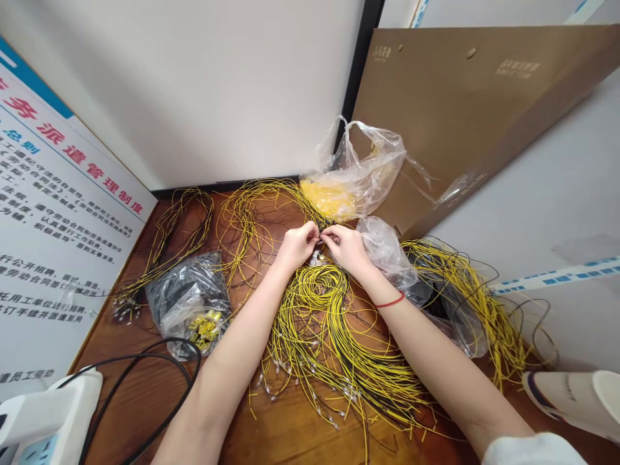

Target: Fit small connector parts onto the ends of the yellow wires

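Pinched nearly closed, with fingers of left hand (299, 245) and right hand (347, 248) meeting, apparently on a thin wire (320, 237) directly between, equally near both, long axis unclear; just beyond the coiled yellow bundle (339, 332).

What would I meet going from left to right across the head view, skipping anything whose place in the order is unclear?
Printed board → dark plastic bag → left hand → right hand → right-hand wire bundle → cup.
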Demonstrator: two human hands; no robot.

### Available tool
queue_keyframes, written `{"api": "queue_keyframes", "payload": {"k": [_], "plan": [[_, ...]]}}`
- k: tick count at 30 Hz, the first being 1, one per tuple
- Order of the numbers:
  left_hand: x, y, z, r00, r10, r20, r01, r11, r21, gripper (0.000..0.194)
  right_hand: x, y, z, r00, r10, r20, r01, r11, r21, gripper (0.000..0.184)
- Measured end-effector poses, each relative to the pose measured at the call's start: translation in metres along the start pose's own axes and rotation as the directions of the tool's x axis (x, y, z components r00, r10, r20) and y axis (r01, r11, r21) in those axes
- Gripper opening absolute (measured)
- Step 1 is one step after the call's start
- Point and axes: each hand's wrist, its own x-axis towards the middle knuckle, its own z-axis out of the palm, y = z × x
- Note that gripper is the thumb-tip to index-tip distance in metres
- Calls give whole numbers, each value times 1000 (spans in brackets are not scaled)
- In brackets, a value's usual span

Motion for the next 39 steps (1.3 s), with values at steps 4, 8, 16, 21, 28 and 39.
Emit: {"api": "queue_keyframes", "payload": {"k": [4,8,16,21,28,39], "plan": [[1,1,1,1000,-8,-18,7,1000,-11,13,0,2,1,999,46,-1,-46,997,68,10],[2,0,2,999,-14,-38,12,999,-48,12,-1,3,2,996,84,-16,-82,989,121,13],[2,-2,2,999,-4,-41,1,997,-78,12,-1,-1,0,992,123,-15,-120,981,151,14],[3,-2,2,999,1,-38,-4,997,-72,11,-1,-2,-1,992,128,-22,-123,981,148,14],[2,-1,3,999,12,-32,-14,999,-51,11,0,-3,2,994,103,-45,-98,991,94,14],[1,-1,4,996,-67,-51,56,979,-195,12,0,-4,1,999,-28,-40,28,999,-17,10]]}}
